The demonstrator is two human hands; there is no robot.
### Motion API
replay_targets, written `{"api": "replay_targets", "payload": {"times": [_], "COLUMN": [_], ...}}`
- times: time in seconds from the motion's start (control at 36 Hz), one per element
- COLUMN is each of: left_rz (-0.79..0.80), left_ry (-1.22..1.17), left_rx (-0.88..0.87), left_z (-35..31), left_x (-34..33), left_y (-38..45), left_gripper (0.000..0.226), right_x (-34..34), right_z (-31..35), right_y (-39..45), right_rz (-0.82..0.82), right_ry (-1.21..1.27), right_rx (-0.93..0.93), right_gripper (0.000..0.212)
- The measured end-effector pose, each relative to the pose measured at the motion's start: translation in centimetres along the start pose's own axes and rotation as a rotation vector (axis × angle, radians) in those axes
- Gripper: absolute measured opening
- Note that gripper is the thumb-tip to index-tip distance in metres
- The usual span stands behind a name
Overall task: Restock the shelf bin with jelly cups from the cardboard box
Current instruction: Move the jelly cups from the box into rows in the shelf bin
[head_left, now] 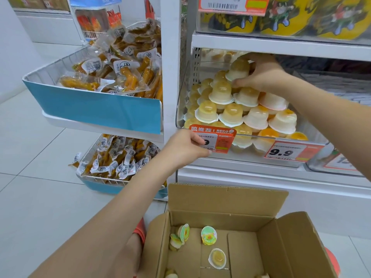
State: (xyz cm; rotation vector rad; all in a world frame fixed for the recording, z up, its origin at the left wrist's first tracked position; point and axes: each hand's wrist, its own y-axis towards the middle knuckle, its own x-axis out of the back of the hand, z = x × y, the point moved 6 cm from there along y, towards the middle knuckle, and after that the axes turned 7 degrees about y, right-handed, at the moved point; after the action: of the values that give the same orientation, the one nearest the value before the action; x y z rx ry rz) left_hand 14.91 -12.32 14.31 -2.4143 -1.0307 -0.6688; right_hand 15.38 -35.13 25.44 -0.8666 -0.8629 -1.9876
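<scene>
Head: jelly cup (238,69) in R hand (261,74)

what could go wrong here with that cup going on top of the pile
1. The jelly cups are heaped well above the clear bin front, so the jelly cup that the right hand is setting on top could set off a slide over the edge.
2. The left hand grips the price tag on the bin front; pulling might detach the tag.
</scene>
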Motion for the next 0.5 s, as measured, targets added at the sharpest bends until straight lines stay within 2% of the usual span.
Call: {"api": "replay_targets", "payload": {"times": [0.28, 0.36, 0.5], "left_rz": [0.012, 0.012, 0.036], "left_ry": [0.011, 0.038, 0.168], "left_rx": [-0.035, -0.052, -0.092], "left_z": [0.2, 0.3, 0.9], "left_x": [-0.1, -0.1, -1.1], "left_y": [0.0, -0.1, -0.8], "left_gripper": [0.034, 0.035, 0.031], "right_x": [-0.1, 0.6, 1.4], "right_z": [-0.3, -0.5, -1.2], "right_y": [0.3, -0.8, -8.3], "right_rz": [0.136, 0.043, -0.17], "right_ry": [0.002, 0.115, 0.29], "right_rx": [-0.042, -0.053, 0.099], "right_gripper": [0.083, 0.086, 0.065]}}
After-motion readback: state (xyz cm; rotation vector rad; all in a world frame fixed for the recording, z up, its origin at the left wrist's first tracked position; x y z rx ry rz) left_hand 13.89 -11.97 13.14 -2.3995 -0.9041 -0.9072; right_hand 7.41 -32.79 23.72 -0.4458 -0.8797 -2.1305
